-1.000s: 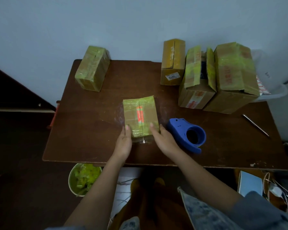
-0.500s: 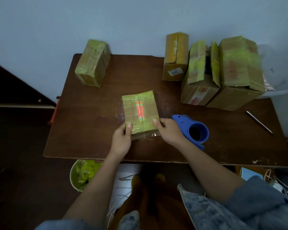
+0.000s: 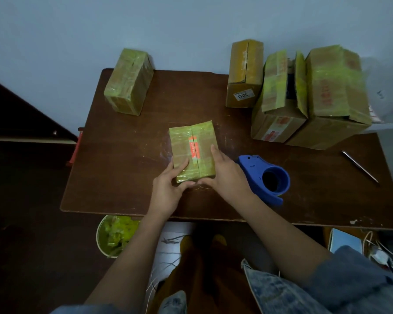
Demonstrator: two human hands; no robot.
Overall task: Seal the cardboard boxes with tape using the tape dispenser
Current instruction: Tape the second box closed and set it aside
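Note:
A small cardboard box (image 3: 192, 141), wrapped in yellowish tape with an orange label on its top seam, lies in the middle of the brown table (image 3: 123, 168). My left hand (image 3: 168, 189) grips its near left corner, fingers on top and thumb on the near face. My right hand (image 3: 228, 175) holds the right side, index finger along the top edge and thumb at the near end. The blue tape dispenser (image 3: 252, 167) lies on the table just right of my right hand, untouched.
A taped box (image 3: 128, 82) stands at the back left. At the back right are a tall box (image 3: 245, 73), an open-flapped box (image 3: 276, 109) and a large box (image 3: 336, 87). A metal pen (image 3: 360, 166) lies far right. A bin of tape scraps (image 3: 117, 234) sits below the table.
Both hands have slid from the box's near end farther onto it, the left over the top corner and the right along the right side. The dispenser has stayed put.

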